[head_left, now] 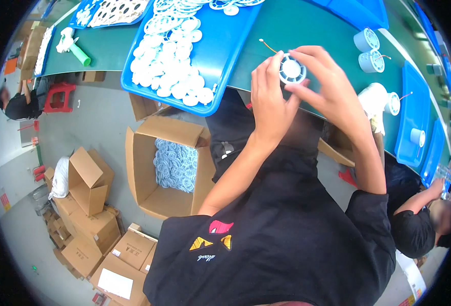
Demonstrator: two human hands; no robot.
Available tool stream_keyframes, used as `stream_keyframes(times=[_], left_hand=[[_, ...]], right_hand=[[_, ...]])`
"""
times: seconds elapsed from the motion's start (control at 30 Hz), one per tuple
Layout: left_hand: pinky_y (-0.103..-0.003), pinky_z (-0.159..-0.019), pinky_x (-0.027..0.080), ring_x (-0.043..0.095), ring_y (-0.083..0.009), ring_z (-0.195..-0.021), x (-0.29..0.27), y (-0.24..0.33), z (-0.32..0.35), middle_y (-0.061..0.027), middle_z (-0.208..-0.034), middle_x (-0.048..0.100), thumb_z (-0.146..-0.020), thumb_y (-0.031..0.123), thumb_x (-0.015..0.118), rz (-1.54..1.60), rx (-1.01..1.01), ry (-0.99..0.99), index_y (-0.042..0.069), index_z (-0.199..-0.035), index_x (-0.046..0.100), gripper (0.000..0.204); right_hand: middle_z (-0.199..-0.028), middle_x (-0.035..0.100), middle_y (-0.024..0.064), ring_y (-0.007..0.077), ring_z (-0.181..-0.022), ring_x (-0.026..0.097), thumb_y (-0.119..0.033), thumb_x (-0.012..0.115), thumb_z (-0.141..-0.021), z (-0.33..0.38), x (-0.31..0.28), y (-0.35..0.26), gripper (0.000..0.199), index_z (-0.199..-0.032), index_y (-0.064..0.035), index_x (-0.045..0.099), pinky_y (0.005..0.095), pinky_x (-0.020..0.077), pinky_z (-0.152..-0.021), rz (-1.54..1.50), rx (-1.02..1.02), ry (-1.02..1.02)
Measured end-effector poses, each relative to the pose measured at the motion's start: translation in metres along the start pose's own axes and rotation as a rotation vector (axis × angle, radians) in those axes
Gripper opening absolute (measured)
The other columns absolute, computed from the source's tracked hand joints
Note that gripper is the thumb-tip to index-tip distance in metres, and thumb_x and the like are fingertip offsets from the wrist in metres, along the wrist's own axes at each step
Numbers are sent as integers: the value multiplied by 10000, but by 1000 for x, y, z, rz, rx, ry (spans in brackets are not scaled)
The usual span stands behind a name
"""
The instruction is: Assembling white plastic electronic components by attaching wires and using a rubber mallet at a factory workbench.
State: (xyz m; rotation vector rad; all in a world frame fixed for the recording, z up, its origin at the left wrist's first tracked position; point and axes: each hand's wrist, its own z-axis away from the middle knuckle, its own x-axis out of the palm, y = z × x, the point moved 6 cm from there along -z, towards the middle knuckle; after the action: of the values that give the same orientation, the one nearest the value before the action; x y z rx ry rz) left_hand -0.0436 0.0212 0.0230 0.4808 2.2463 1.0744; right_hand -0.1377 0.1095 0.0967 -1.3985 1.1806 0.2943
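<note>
Above the green tabletop, a round white plastic housing with a spoked, vented face sits between my two hands. My left hand is closed on its left side. My right hand, slightly blurred, curves around it from the right, index finger over the top edge and thumb at the lower edge. An orange wire sticks out to the upper left beside my left fingertips. Left of my hands, a blue tray holds many white discs and rings.
Similar white housings with wires stand to the right, near a white cloth-like bundle and a blue tray. Below the table edge, an open carton contains light-blue rings. Stacked cartons stand left; a co-worker sits right.
</note>
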Motion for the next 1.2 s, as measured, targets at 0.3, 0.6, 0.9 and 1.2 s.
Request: stream_keyframes(times=[0.3,0.6,0.9,1.2], left_hand=[[-431,-1082,480,610,-346,-1257,-7,5,-15,-181,-1329,624,-844,144,869,212,-180,-251,13,-1406,579,645],[-429,-1104,450,583,-335,-1266,-12,-5,-33,-154,-1314,624,-828,235,892,283,-73,-408,77,-1415,636,659],[-473,-1163,389,519,-367,-1343,-12,-9,-34,-190,-1385,541,-848,254,873,234,-29,-308,21,-1567,418,882],[-458,-1162,411,555,-364,-1328,0,-13,-26,-216,-1435,541,-902,238,832,272,-55,-397,13,-1599,346,879]], right_hand=[[-1300,589,221,435,-1200,578,-271,880,-854,194,-50,57,814,-1525,-28,488,513,470,-1021,651,680,388],[-838,696,101,198,-724,622,-298,575,-1111,104,-38,15,387,-1269,50,630,372,471,-641,-231,667,316],[-754,560,8,90,-513,492,-352,479,-1152,69,-32,19,368,-1126,-3,591,247,376,-461,-384,823,145],[-719,574,5,74,-525,513,-365,553,-1131,83,-36,24,387,-1104,19,594,252,401,-467,-531,760,288]])
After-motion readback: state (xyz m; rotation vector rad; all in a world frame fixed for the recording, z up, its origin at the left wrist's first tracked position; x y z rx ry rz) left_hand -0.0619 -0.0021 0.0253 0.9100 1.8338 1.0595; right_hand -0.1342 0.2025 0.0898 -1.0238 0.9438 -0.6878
